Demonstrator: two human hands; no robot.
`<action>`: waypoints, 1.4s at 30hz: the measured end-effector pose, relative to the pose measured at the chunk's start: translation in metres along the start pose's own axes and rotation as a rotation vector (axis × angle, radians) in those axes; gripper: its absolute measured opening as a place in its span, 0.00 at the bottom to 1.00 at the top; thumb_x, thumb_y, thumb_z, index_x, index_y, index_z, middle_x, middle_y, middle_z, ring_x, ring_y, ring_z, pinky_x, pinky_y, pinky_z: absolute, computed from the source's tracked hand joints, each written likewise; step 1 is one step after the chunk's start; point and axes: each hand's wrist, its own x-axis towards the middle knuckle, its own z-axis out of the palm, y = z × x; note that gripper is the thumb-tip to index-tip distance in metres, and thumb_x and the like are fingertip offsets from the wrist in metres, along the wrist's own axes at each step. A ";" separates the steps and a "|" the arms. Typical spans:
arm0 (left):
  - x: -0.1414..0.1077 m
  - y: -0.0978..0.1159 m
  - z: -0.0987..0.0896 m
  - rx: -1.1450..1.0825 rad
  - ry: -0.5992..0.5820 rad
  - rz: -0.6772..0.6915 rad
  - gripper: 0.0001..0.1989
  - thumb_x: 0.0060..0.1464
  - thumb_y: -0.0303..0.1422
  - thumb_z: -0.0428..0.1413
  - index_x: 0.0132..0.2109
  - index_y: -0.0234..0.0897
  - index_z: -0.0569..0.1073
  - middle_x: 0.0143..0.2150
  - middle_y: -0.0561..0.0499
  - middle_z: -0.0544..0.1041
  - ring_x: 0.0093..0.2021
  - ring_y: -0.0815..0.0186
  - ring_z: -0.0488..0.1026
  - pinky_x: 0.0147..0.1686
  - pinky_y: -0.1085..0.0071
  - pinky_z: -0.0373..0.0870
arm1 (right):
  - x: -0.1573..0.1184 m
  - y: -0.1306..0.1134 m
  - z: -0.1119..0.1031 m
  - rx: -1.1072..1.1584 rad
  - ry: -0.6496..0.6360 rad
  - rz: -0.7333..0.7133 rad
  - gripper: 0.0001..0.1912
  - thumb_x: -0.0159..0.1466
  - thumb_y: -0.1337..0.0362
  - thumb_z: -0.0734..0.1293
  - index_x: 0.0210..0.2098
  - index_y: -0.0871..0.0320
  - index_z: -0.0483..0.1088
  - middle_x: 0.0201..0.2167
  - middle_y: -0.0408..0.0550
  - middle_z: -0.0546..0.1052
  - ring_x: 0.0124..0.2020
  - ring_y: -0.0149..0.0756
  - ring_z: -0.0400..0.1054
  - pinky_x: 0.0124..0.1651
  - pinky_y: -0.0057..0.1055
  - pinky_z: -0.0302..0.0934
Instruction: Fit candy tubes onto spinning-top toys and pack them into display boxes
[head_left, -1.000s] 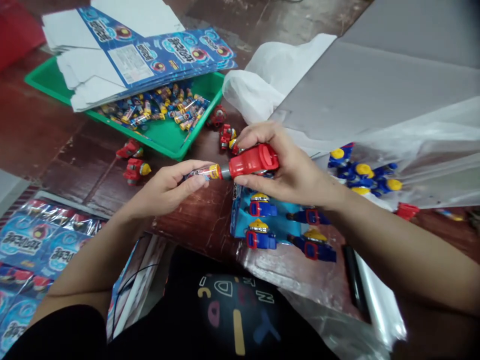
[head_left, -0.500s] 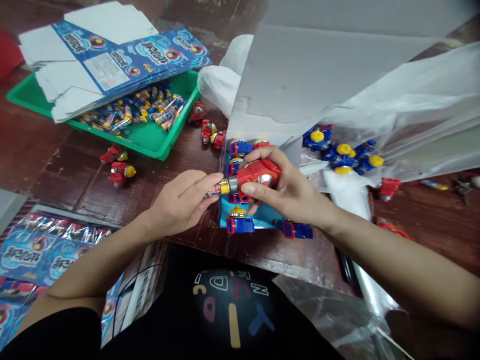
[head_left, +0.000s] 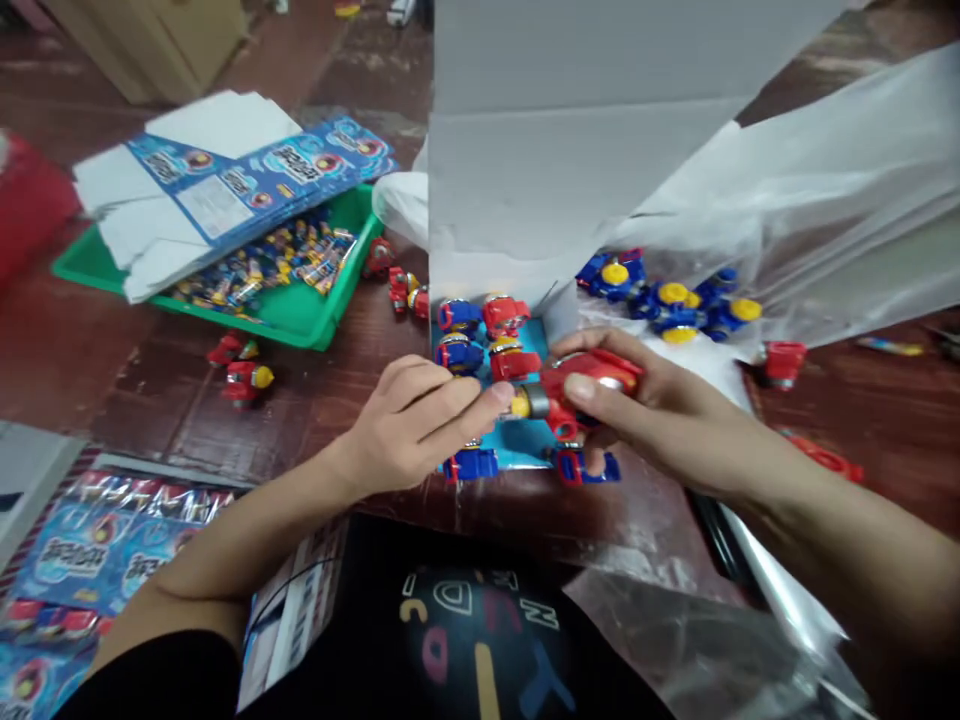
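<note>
A red toy [head_left: 592,385] with a grey ring at its left end is held in my right hand [head_left: 630,400], thumb on top. My left hand [head_left: 420,425] is closed at the toy's left end, its fingertips on a small yellow-capped tube [head_left: 519,403], mostly hidden, that meets the ring. Below them stands an open white box [head_left: 517,190] with a light blue bottom, holding blue toys [head_left: 459,355] and red toys [head_left: 506,315] in rows. Another blue toy [head_left: 589,465] lies at the box's near right corner, partly behind my right fingers.
Left, a green tray [head_left: 337,310] holds many small tubes under flat printed cartons [head_left: 285,165]. Loose red toys [head_left: 247,383] lie near it. Right are blue toys with yellow caps [head_left: 679,310], plastic sheeting [head_left: 817,200] and a red toy [head_left: 784,362]. Packaged toys [head_left: 82,560] sit lower left.
The view has shifted. Both hands and the red toy have moved right relative to the box, uncovering more toys in it. My left fingers now cover more of the small tube.
</note>
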 end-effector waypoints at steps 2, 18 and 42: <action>-0.003 -0.005 0.007 -0.048 -0.035 -0.048 0.32 0.67 0.36 0.63 0.74 0.46 0.66 0.65 0.45 0.79 0.63 0.56 0.75 0.66 0.55 0.70 | -0.007 0.001 -0.011 -0.288 0.142 -0.232 0.19 0.74 0.43 0.65 0.51 0.50 0.65 0.34 0.43 0.74 0.29 0.36 0.72 0.33 0.39 0.72; -0.032 -0.014 0.057 -0.252 -0.193 -0.368 0.16 0.76 0.36 0.50 0.55 0.40 0.83 0.61 0.49 0.82 0.72 0.58 0.71 0.63 0.50 0.61 | 0.009 0.058 0.029 -1.402 0.025 -0.734 0.11 0.70 0.59 0.64 0.39 0.50 0.80 0.43 0.59 0.83 0.27 0.47 0.76 0.20 0.39 0.65; -0.050 -0.112 0.008 -0.015 -0.021 -0.569 0.17 0.76 0.37 0.49 0.56 0.41 0.81 0.62 0.48 0.82 0.68 0.59 0.73 0.70 0.54 0.62 | 0.052 -0.001 0.026 -1.383 -0.176 -0.561 0.27 0.79 0.46 0.53 0.54 0.52 0.77 0.47 0.55 0.82 0.35 0.45 0.79 0.27 0.37 0.65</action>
